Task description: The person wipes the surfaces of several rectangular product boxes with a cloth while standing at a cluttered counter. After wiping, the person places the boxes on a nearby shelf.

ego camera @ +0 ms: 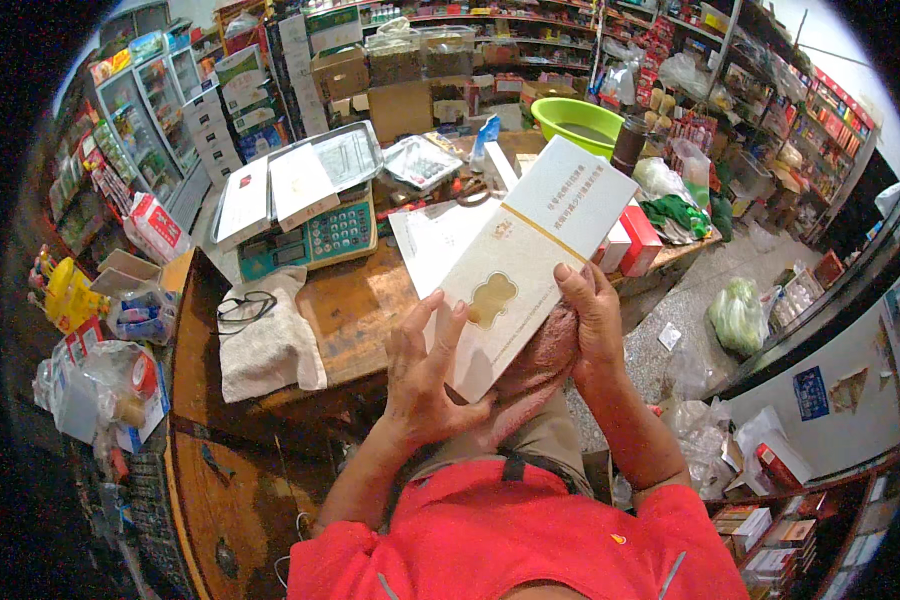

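Note:
A long cream and white cardboard carton (529,262) with a gold band and a gold emblem is tilted between my two hands. My left hand (427,360) supports its lower left end, fingertips on the face and thumb at the bottom edge. My right hand (589,319) grips the right long edge, thumb on top. A pink towel (536,375) hangs below the carton and right hand. White paper (439,236) lies on the wooden desk (352,315) behind the carton. To the left, two flat white boxes (300,184) rest on a weighing scale (337,229) with a keypad.
Black-framed glasses (246,311) lie on a beige cloth (270,352) at the desk's left. A green basin (577,120), a dark cylindrical container (630,142) and red boxes (640,238) occupy the far right. Plastic bags (739,315) sit on the floor at right; stocked shelves surround the desk.

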{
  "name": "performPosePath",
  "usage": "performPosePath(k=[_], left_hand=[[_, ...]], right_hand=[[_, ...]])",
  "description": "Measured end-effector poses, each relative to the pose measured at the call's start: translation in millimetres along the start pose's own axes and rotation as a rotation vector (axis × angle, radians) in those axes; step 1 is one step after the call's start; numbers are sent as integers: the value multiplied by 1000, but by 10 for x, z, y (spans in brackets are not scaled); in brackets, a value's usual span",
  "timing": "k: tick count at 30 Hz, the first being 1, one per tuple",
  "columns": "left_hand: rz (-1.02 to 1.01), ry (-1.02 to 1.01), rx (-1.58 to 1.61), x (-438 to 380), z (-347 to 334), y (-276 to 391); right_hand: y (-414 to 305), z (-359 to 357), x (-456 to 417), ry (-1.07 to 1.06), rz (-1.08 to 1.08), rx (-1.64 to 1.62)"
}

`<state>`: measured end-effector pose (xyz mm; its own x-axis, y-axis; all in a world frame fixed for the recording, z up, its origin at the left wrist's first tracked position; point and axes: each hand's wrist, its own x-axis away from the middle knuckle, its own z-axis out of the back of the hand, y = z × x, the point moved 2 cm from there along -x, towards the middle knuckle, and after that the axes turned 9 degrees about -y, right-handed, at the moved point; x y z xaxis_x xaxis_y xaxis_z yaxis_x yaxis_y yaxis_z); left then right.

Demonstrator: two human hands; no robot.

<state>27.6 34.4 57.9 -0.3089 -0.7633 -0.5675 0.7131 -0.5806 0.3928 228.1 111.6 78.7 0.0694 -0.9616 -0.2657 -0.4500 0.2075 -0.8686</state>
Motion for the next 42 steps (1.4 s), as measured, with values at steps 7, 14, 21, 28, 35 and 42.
performPosePath(k=[7, 14, 21, 28, 35, 42], left_hand=[[200, 310, 1163, 72, -134, -243], [392, 105, 1953, 229, -451, -298], [495, 205, 1839, 325, -379, -394], [412, 17, 1614, 338, -385, -333], [409, 18, 1588, 133, -367, -287], [400, 22, 1553, 150, -408, -359]], right_hand=[[100, 225, -108, -3, 41, -128], [174, 147, -76, -35, -9, -56], [-174, 822, -377, 335, 206, -41], [-576, 155, -507, 117, 635, 1601], [-41, -463, 253, -568, 743, 1575], [123, -495, 402, -747, 1041, 1388]])
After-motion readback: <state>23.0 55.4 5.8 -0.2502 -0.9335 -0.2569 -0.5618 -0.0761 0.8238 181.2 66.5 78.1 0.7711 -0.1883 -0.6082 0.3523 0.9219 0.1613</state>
